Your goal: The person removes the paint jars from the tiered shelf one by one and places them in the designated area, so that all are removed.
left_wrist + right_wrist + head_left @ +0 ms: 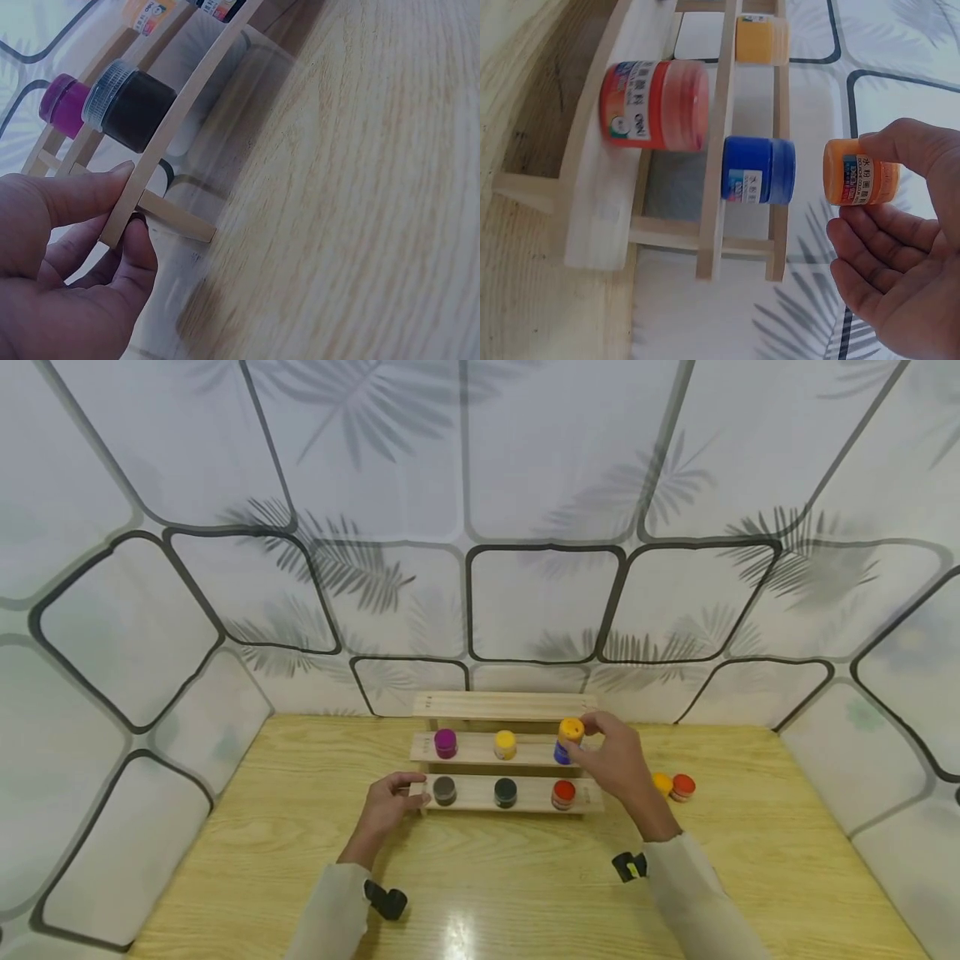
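A three-tier wooden rack (506, 704) stands on the table. My left hand (386, 806) grips the left end of its lowest shelf (154, 154), thumb on top and fingers beneath. My right hand (618, 760) pinches an orange paint jar (859, 172) between thumb and fingers, raised above the blue paint jar (757, 171) at the right of the middle shelf. Purple (446, 743) and yellow (505, 744) jars share that shelf. Along the lowest shelf stand a dark grey jar (445, 791), a dark green jar (506, 792) and a red jar (563, 793).
On the wood-grain table (525, 893), right of the rack, a yellow-orange jar (662, 784) and another red jar (682, 787) sit side by side, close to my right forearm. A patterned wall (540, 602) rises behind the rack.
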`<state>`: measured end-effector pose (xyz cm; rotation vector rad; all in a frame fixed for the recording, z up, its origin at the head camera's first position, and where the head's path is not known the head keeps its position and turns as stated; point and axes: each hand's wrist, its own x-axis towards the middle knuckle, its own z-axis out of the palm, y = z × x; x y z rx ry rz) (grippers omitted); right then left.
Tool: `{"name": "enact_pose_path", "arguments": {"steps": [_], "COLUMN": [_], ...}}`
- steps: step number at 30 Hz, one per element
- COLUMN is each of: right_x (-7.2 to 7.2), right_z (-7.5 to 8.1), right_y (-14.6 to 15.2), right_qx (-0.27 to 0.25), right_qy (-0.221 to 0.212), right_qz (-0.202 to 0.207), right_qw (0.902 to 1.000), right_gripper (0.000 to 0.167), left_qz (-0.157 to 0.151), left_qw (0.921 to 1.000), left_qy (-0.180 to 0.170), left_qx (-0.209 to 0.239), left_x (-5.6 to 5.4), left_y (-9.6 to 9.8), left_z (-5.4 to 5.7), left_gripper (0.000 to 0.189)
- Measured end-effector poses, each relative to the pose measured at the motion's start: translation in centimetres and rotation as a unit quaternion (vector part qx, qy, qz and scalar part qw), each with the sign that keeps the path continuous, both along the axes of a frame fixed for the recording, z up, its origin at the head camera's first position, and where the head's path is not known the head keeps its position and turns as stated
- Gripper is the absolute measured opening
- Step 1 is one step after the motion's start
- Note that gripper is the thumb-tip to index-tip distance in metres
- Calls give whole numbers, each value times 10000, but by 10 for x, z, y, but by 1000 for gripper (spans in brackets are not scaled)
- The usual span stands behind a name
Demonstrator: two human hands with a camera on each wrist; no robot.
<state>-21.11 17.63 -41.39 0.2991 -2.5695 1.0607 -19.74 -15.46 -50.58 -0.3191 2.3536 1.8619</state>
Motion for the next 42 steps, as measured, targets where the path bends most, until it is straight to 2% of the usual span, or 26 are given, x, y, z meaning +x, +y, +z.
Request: {"name": "enact_pose_path", "arguments": {"steps": [8, 11, 13, 16, 25, 39, 42], "right_x": [9, 12, 13, 16, 20, 29, 30], "right_z": [-6, -8, -10, -13, -26, -35, -37], "right_y": [17, 23, 27, 36, 64, 91, 99], "right_qx": [14, 59, 126, 240, 576, 549, 560], "right_qy": [-21, 37, 105, 222, 409, -121, -211], "right_qz": [-220, -279, -342, -440, -554, -670, -772], "right_qw": [9998, 9996, 9993, 9985, 9960, 9962, 9952], "right_gripper": [33, 33, 32, 32, 32, 35, 36], "left_qz": [-76, -104, -157, -188, -62, 8, -41], "left_qw": [9999, 9998, 9997, 9997, 9999, 9997, 9995], "left_qy": [43, 34, 63, 34, 29, 74, 184], "left_qx": [113, 163, 187, 178, 152, 248, 258], "left_x": [-1, 1, 4, 5, -1, -1, 0], "left_y": [-1, 0, 1, 3, -1, 0, -1], "left_z": [-3, 3, 12, 16, -3, -2, -3], "left_gripper": [33, 32, 32, 32, 34, 33, 31]}}
